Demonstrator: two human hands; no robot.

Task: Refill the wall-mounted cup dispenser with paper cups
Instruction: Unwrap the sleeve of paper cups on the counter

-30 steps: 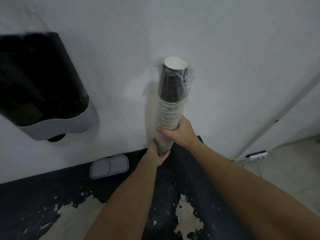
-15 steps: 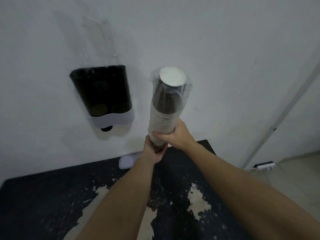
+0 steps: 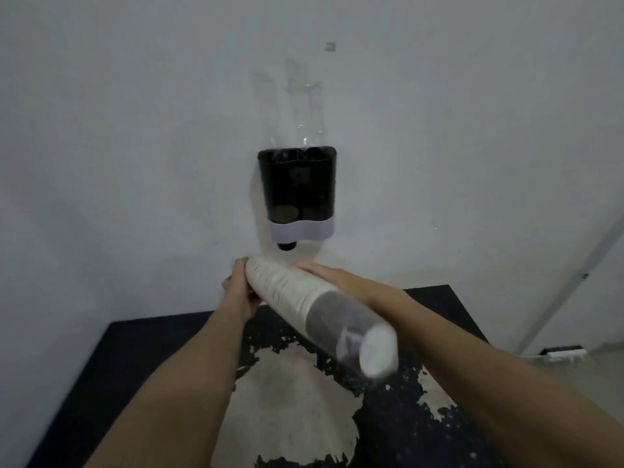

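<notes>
Paper cups in a long nested stack (image 3: 297,298) lie nearly level above the worktop, tilted so that the end toward the wall sits a little higher than the near end. The stack is pale along most of its length, with fine rings where the rims overlap; the near part looks grey under a clear wrapper, and it ends in a white round cup base (image 3: 378,351) that faces the camera, blurred. The left hand (image 3: 241,288) grips the far end of the stack, fingers curled round it from the left. The right hand (image 3: 332,276) lies along the upper right side of the stack with its fingers straight and flat against it, pressing rather than wrapping. Both forearms reach in from the lower edge of the view.

Just above the far end of the stack, and apart from it, hangs the cup dispenser (image 3: 297,187) on the white wall (image 3: 135,146). Its body is dark and see-through with an open top, a pale grey band (image 3: 302,230) runs round its base, and a small dark nozzle (image 3: 286,245) shows beneath the band. What lies inside the dark body cannot be made out.

Beneath the arms is a black worktop (image 3: 141,366) whose coating has flaked off in large pale patches (image 3: 290,400). Far right, low by the wall, sits a small white and dark object (image 3: 562,352), too small to identify.
</notes>
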